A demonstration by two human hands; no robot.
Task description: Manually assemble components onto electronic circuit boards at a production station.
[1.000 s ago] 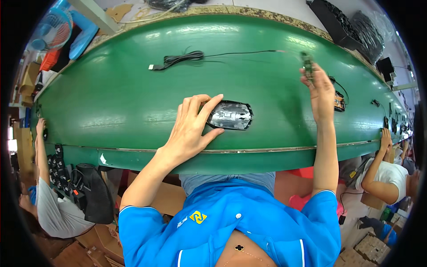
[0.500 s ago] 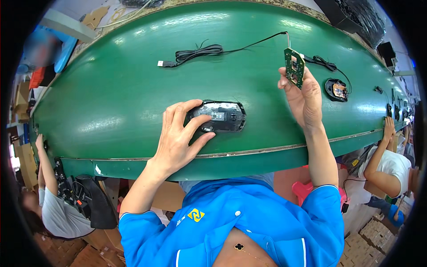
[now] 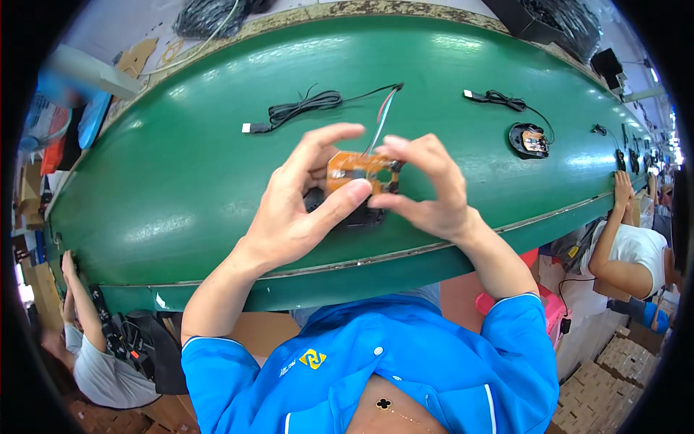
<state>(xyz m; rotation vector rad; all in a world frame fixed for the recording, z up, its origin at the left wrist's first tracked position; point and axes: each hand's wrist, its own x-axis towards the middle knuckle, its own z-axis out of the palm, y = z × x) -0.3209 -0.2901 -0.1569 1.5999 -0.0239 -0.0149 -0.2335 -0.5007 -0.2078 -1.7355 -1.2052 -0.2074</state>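
Left grip (image 3: 293, 199) has the mouse circuit board (image 3: 347, 173) pinched, thumb across its face; right grip (image 3: 437, 188) is spread around the board's right end, bit blurry, can't tell if it's actually squeezing. Board's held right over the black mouse shell (image 3: 363, 216) on the green table (image 3: 181, 188). Only writing-ish stuff nearby is a yellow logo (image 3: 313, 359) with tiny white lettering on the blue shirt (image 3: 448, 369). Half a second ago the right hand had the board way off to the right, green side showing, while the left was on the shell. Now it's orange-brown side up, thin coloured wires (image 3: 382, 116) running to a bundled black USB cable (image 3: 307, 108). Another mouse half (image 3: 532, 140) with a similar board sits off right.
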